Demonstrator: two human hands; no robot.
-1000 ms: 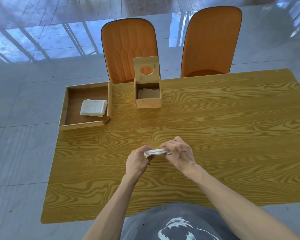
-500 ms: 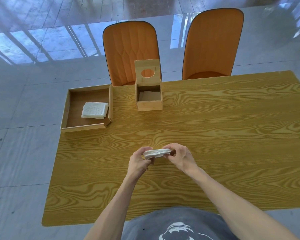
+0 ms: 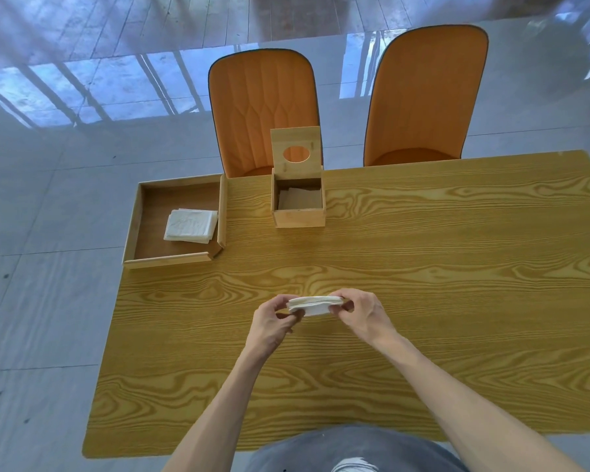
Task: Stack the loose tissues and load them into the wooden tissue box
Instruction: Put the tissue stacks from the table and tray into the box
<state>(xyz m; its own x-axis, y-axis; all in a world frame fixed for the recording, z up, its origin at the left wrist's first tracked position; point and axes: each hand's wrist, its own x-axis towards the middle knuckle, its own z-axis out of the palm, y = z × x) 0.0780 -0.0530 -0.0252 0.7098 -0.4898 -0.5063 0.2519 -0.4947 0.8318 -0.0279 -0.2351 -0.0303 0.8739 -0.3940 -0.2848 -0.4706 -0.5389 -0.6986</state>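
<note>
A thin stack of white tissues (image 3: 315,305) hangs just above the middle of the wooden table, pinched at its left end by my left hand (image 3: 271,323) and at its right end by my right hand (image 3: 363,313). The wooden tissue box (image 3: 298,216) stands at the far side of the table, its hinged lid (image 3: 296,148) with a round hole tipped up and back. Some tissues lie inside it, in shadow. To its left a shallow wooden tray (image 3: 176,258) holds another pile of white tissues (image 3: 191,225).
The yellow wood-grain table (image 3: 423,284) stretches wide to the right. Two orange chairs (image 3: 263,107) (image 3: 423,97) stand behind its far edge. The tray overhangs the table's left edge. Grey tiled floor lies all around.
The view has tilted, so everything sits lower in the frame. Both hands still grip the tissue stack, which now lies flatter and more squared between the fingers.
</note>
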